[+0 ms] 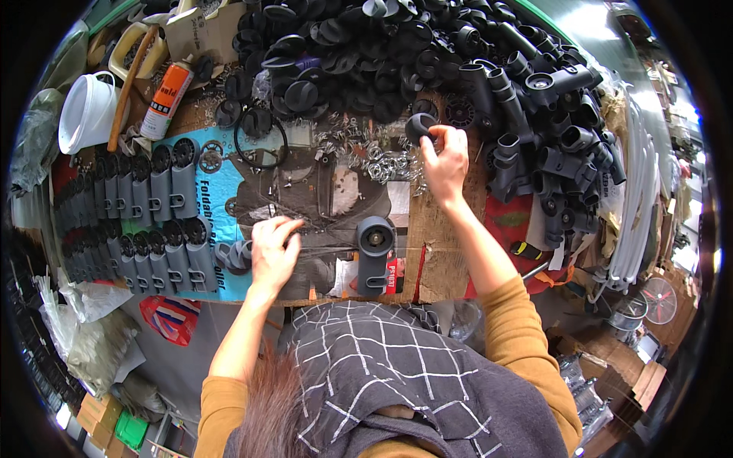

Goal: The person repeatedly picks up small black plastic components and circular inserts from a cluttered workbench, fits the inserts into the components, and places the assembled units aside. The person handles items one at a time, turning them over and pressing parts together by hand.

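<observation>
My right hand is reached out to the far side of the workbench, with thumb and fingers closed on a black round plastic cap. Nearer to me, my left hand hovers over the bench with loosely curled fingers, a gap showing between thumb and forefinger. Several dark grey round caps lie just left of it. Between my hands stands a grey plastic caster housing, its round end pointing away from me and a metal centre showing. Loose metal hardware is scattered below the right hand's cap.
Rows of grey housings fill the left side. Black caps are heaped at the back, black tubular fittings at the right. A spray can, a white bucket and a black ring sit at back left.
</observation>
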### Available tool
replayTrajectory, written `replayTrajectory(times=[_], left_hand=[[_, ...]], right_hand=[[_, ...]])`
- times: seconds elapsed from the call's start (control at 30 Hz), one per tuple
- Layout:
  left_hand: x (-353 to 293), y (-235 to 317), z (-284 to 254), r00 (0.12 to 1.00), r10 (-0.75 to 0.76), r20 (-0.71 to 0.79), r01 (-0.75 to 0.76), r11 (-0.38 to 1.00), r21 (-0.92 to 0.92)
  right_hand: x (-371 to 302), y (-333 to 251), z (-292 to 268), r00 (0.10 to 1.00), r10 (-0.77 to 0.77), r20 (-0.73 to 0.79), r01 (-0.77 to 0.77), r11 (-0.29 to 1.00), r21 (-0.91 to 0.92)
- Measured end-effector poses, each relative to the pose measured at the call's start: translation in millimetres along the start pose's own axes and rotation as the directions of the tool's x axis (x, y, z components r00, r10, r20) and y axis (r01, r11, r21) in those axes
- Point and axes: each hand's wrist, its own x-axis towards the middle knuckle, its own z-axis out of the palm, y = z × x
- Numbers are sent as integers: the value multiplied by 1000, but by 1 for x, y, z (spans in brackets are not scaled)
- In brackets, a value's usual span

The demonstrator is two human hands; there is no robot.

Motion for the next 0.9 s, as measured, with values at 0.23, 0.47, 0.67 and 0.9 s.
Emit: replayTrajectory(times=[0.23,0.47,0.67,0.9], left_hand=[[49,68,40,939,-275,206,310,416,-855],[7,-4,5,958,-175,226,207,970,-128],[9,0,1,983,-116,144,98,987,126],[55,48,11,992,-96,82,123,880,-458]], right_hand=[[-68,-70,-13,941,-151,304,43,942,333],[44,31,40,1000,1,17,4,947,-322],[57,29,32,1000,-10,20,11,999,-51],[-24,-19,-32,705,63,706,-706,-36,708]])
